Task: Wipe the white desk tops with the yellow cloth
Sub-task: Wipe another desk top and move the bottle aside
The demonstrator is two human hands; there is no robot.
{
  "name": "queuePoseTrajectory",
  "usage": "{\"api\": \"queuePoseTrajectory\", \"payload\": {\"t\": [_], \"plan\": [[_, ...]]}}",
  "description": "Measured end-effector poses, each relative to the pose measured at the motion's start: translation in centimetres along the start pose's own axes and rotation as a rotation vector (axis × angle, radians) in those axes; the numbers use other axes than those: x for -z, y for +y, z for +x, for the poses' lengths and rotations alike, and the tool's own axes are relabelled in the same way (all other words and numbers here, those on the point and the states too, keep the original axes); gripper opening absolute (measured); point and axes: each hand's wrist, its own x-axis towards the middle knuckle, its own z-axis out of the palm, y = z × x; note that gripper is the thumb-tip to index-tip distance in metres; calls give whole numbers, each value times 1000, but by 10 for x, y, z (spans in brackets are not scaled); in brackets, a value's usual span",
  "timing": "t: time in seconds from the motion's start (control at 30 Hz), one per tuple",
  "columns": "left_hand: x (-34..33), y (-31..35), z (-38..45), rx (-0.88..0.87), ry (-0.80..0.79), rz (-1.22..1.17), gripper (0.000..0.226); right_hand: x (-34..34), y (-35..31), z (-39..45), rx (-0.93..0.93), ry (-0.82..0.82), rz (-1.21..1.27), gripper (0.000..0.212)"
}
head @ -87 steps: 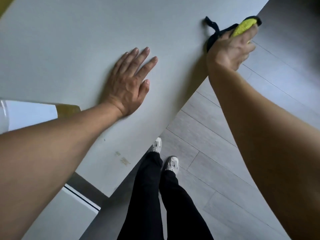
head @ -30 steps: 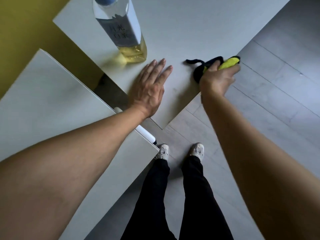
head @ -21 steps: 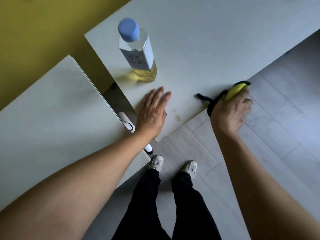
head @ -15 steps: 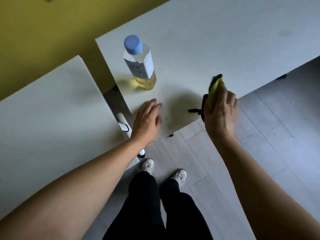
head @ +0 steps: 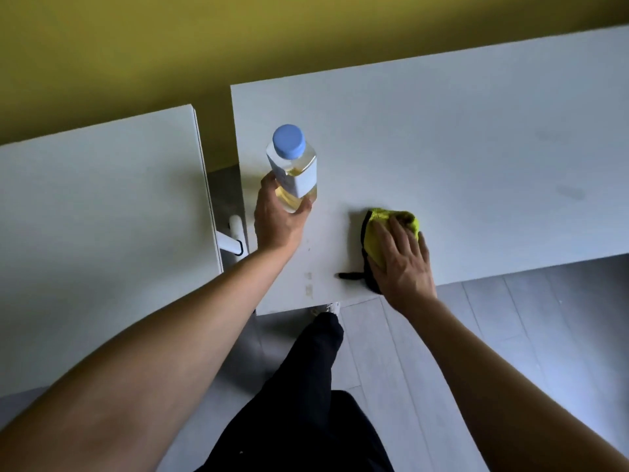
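Grey plank floor [head: 442,352] lies below the white desk top [head: 476,148]. The right hand [head: 403,264], fingers spread, presses the yellow cloth [head: 377,240] near the front edge. Farther left, the left hand [head: 277,221] grips the blue-capped clear bottle of yellow liquid [head: 294,172]; a loose grip might tip it.

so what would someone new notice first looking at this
Probably the yellow cloth, the brightest thing on the white desk top, pressed flat under the right hand near the desk's front edge. Next, the clear bottle with a blue cap and yellowish liquid, gripped low by the left hand near the desk's left side. Behind both desks runs a mustard-yellow wall.
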Motion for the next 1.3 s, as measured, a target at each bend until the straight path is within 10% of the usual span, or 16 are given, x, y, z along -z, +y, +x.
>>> {"api": "queuePoseTrajectory", "payload": {"t": [0.6, 0.8, 0.93, 1.07, 1.3], "plan": [[-87, 70, -10, 64, 95, 87, 66, 42, 61, 42, 481, -145, -117, 81], [-80, 39, -85, 435, 315, 238, 39, 48, 83, 60, 686, -181, -107, 74], [-80, 37, -150, 859, 575, 46, 17, 47, 89, 67, 751, -195, -112, 78], [-79, 14, -154, 1190, 796, -476, 45, 44, 91, 71, 818, -172, -137, 83], [-78, -6, -150, 1061, 791, -866, 30, 35, 68, 86, 977, -163, -125, 77]]}}
